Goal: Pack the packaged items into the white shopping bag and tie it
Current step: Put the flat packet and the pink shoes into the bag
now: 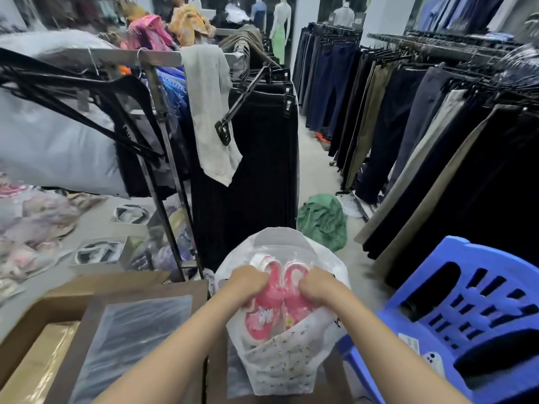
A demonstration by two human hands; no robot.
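A white shopping bag (329,266) sits low in the middle, its mouth facing me. Inside it lies a clear packet holding a pink printed garment (271,310), and below that a white patterned packet (280,363). My left hand (248,281) grips the pink packet's left side with curled fingers. On the packet's right side my right hand (316,287) does the same. Both hands are partly inside the bag's mouth.
Open cardboard boxes (87,298) with a plastic-wrapped item (131,336) stand at the lower left. A blue plastic chair (466,301) with a phone (434,363) on it is at the right. Racks of dark trousers (262,158) flank a narrow aisle; a green cloth (323,220) lies on the floor.
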